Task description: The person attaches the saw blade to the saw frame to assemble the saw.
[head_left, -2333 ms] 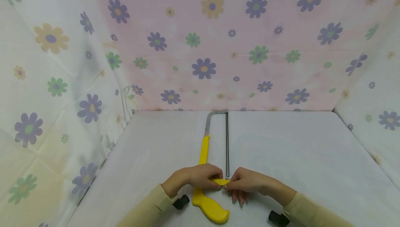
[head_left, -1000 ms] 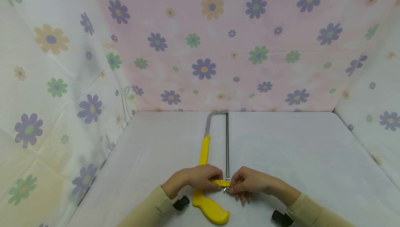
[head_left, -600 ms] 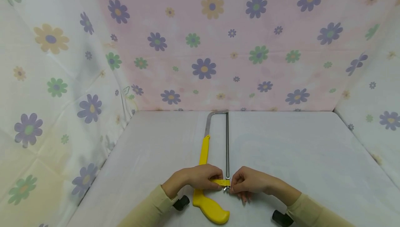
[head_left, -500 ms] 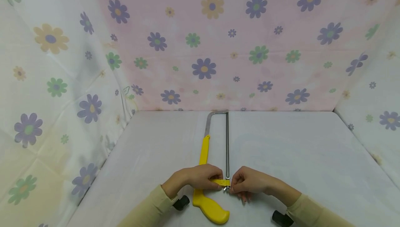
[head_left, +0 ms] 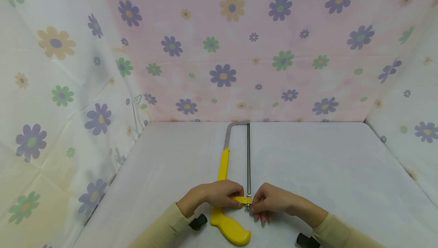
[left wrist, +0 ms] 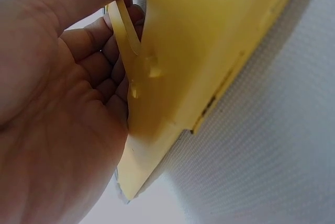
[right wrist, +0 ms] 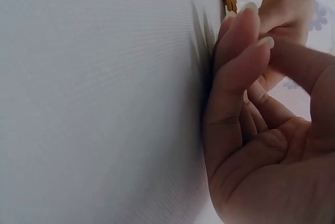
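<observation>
A hacksaw (head_left: 224,162) with a yellow frame and handle lies flat on the table, its handle toward me. Its long metal blade (head_left: 248,157) runs along the right side, away from me. My left hand (head_left: 222,193) grips the short yellow arm of the frame, thumb and fingers on either side of it; the left wrist view shows this yellow metal (left wrist: 178,41) close up. At the blade's near end sits a small metal wing nut (head_left: 248,207). My right hand (head_left: 272,201) has its thumb and index fingertips at that nut, pinching its right side. In the right wrist view the fingertips' contact is hidden.
A white-covered table (head_left: 318,164) lies under the saw. Flower-patterned cloth (head_left: 253,50) hangs behind it and on both sides. Black wrist cameras (head_left: 198,221) sit beneath both sleeves, close to the tabletop.
My right fingers covered the wing nut at first, then drew slightly right and showed it. Now they are a little further left, and the nut's wings look turned. The left hand stays put.
</observation>
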`<state>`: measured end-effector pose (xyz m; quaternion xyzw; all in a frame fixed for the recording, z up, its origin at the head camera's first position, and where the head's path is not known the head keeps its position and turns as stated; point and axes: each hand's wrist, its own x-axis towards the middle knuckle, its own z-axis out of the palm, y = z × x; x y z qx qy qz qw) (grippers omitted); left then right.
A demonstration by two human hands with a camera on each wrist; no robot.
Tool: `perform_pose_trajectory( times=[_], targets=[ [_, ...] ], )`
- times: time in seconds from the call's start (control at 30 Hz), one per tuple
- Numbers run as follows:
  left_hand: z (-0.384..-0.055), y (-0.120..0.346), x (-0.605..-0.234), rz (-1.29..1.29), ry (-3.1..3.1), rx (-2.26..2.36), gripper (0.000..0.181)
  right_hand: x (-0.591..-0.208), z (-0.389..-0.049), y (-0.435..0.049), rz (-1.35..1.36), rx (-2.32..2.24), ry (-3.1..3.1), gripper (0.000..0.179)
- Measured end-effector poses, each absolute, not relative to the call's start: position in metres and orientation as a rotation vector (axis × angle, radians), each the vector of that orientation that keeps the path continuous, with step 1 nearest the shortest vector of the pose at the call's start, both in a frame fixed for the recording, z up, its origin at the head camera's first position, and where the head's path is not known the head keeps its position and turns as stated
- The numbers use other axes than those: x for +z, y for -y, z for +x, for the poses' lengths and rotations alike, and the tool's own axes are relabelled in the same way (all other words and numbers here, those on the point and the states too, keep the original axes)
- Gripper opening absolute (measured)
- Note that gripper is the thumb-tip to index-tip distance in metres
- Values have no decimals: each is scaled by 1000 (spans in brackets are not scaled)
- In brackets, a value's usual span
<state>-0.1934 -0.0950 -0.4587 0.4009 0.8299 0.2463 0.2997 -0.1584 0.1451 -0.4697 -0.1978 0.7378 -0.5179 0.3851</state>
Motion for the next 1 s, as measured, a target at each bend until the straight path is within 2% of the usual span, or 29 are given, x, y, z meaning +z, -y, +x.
perform_pose_trajectory(
  times=[0.2, 0.3, 0.73, 1.0],
  targets=[
    [-193, 95, -458, 1069, -2192, 652, 8, -470, -157, -140, -416, -1327, -1905, 33],
    [-194, 95, -459, 1081, -2191, 649, 7, -467, -154, -136, -364, -1336, -1939, 35],
    [-194, 95, -458, 1100, -2192, 648, 6, -471, -151, -131, -322, -1368, -1991, 37],
    [-195, 96, -461, 1098, -2191, 647, 7, -471, -153, -131, -321, -1387, -1908, 28]
  ],
)
